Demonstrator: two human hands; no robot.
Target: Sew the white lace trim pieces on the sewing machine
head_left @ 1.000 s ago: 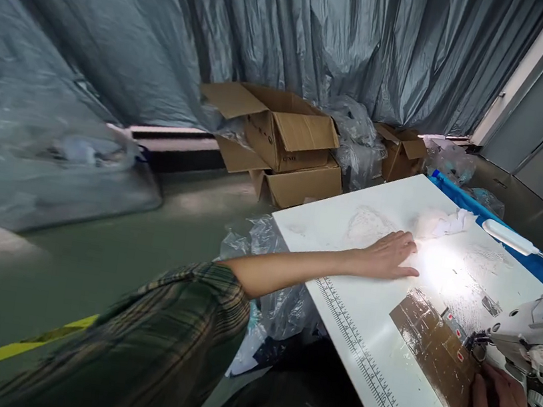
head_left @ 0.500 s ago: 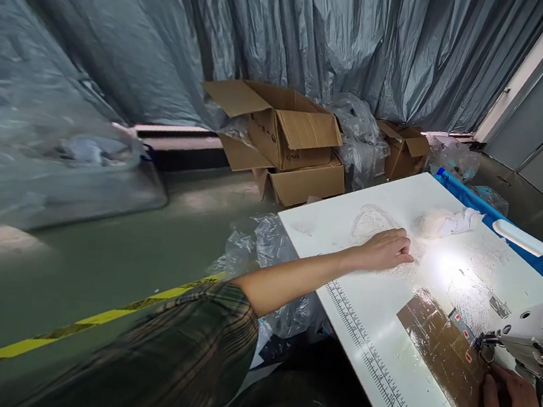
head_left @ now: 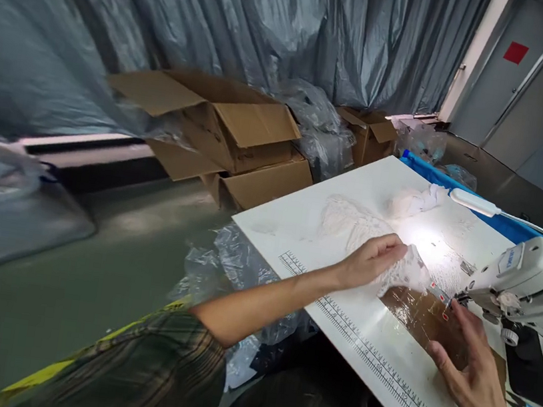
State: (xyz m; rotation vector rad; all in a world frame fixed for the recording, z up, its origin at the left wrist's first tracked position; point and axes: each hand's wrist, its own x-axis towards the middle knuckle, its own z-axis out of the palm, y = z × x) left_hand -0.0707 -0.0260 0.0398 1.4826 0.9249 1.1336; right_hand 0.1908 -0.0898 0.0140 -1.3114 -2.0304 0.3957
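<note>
Pinched in my left hand (head_left: 373, 261) is the edge of a white lace fabric piece (head_left: 406, 269), raised off the white tabletop (head_left: 274, 221). More of the lace trails left over the table. My right hand (head_left: 473, 367) has its fingers spread above the brown taped plate (head_left: 424, 319), fingertips close to the sewing machine's (head_left: 518, 278) needle area; I cannot tell whether it touches the plate. Small guides with red marks sit at the plate's far edge, beside the lace. A crumpled white cloth bundle (head_left: 416, 200) lies farther back under the bright light.
A printed ruler scale (head_left: 380, 367) runs along the near table edge. A white-handled tool (head_left: 474, 202) lies by the blue edging at the back. Cardboard boxes (head_left: 255, 134) and plastic bags (head_left: 243, 260) are on the floor. A black phone-like slab (head_left: 529, 364) rests at right.
My left hand has lifted the lace edge off the table toward the machine. The right hand has moved up and opened near the needle area. The view has swung right.
</note>
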